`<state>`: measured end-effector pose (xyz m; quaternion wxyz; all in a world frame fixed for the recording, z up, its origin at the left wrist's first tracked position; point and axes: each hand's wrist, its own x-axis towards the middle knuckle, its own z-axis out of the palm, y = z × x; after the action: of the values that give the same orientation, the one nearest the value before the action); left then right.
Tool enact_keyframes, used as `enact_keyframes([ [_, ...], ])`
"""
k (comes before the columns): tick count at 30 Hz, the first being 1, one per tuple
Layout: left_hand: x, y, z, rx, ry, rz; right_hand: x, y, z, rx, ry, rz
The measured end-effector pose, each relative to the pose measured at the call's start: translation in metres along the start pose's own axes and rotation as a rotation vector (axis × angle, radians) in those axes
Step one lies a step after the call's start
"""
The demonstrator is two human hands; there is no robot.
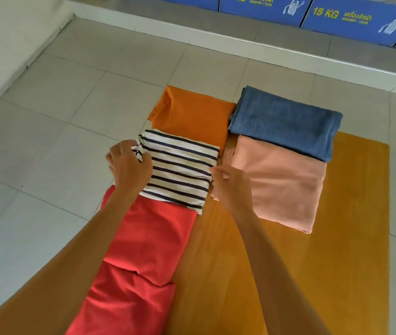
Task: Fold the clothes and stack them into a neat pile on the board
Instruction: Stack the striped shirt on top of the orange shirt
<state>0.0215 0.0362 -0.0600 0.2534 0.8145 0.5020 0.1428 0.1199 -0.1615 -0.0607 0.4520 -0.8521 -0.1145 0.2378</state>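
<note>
You are reaching both arms forward and down over the board [289, 274]. Your left hand [129, 165] is closing on the left edge of the striped shirt [180, 175], fingers curled and thumb pinching the cloth near its far-left corner. Your right hand [230, 184] is gripping the shirt's right edge, fingers bent around the fold, knuckles turned up.

The striped shirt is lying folded at the board's left side, overlapping the near edge of a folded orange garment [192, 112] and the far end of a long red garment [143, 250] that is running back toward you. To the right, a folded peach garment [279, 184] is lying on the board just beside your right hand, and a folded blue towel [286, 122] is overlapping its far edge.

The board is wooden, amber-coloured, and is sitting on a floor of pale grey tiles [71, 105]. Along the far side, blue panels [351, 20] marked "15 KG" are lining a raised ledge.
</note>
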Motion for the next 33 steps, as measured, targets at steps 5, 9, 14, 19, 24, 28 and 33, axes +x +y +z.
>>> enact_keyframes([
  [5,0.033,-0.028,-0.001,0.134,-0.212,-0.050,0.009,-0.001,0.035,-0.128,-0.102,0.080],
  [9,0.039,-0.038,0.016,0.162,-0.282,-0.119,0.013,-0.005,0.054,-0.091,-0.037,0.227],
  [14,0.049,-0.052,0.022,0.169,-0.276,-0.102,0.023,-0.009,0.069,0.025,0.029,0.365],
  [19,0.054,-0.060,0.028,0.100,-0.279,-0.026,0.018,-0.020,0.080,0.157,0.134,0.316],
  [24,0.071,-0.061,0.030,0.106,-0.421,-0.018,0.014,-0.019,0.091,0.201,0.192,0.313],
  [28,0.073,-0.052,0.021,0.007,-0.508,0.093,0.014,-0.016,0.088,0.229,0.232,0.311],
  [33,0.067,-0.050,0.002,-0.242,-0.586,0.054,0.008,-0.021,0.073,0.337,0.251,0.283],
])
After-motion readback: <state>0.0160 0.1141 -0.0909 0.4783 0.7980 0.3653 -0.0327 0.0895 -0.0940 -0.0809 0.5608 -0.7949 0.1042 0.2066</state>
